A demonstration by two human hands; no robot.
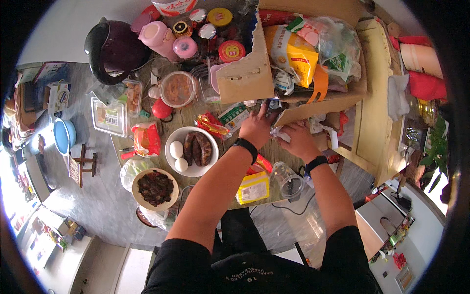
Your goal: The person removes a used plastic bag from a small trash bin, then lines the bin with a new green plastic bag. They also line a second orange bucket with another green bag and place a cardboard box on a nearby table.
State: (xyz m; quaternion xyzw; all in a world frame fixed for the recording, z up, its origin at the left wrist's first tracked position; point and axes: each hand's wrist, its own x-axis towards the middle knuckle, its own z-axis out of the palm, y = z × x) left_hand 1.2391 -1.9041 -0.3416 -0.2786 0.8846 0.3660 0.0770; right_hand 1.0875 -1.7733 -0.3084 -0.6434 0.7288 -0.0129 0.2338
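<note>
At the front of the torn cardboard box point(245, 81), my left hand point(256, 128) reaches forward with its fingers stretched out and apart. Its fingertips touch small dark and silvery items by the box's lower corner, partly hidden. Close to its right, my right hand point(295, 139) has its fingers bent and pinched on a crumpled piece of whitish plastic point(279, 133). Beside the left hand lie a green-and-white packet point(233, 116) and a red-and-gold packet point(211, 126). Inside the box are a yellow bag point(292, 53) and clear plastic bags point(340, 44).
Left of my arms stand a white bowl point(178, 169) with two eggs and sausages, and a plate of dark food point(155, 188). Near the front edge are a yellow packet point(253, 188) and a clear plastic cup point(288, 180). A dark kettle point(120, 49) and several jars crowd the back.
</note>
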